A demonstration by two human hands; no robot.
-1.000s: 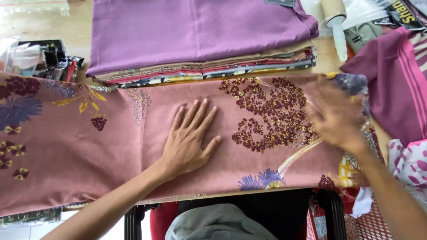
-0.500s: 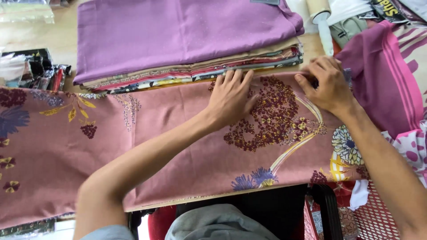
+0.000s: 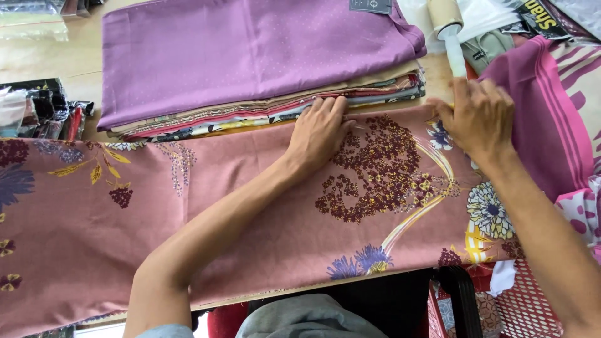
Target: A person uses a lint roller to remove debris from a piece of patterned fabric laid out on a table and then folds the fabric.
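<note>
A long dusty-pink cloth (image 3: pixel 250 206) with dark red, blue and yellow flower prints lies across the table. My left hand (image 3: pixel 320 133) rests flat at its far edge, fingers touching the stack of folded fabrics (image 3: pixel 250 75) topped by a purple cloth. My right hand (image 3: pixel 477 116) is curled over the pink cloth's far right corner and seems to pinch its edge.
A magenta striped cloth (image 3: pixel 551 119) lies at the right. A roller with a white handle (image 3: pixel 452 31) sits behind it. Dark packets (image 3: pixel 44 109) are at the left. A red mesh basket (image 3: pixel 532 307) stands below the table's right end.
My left hand has slid from the middle of the pink cloth to its far edge. My right hand has moved up to the far right corner.
</note>
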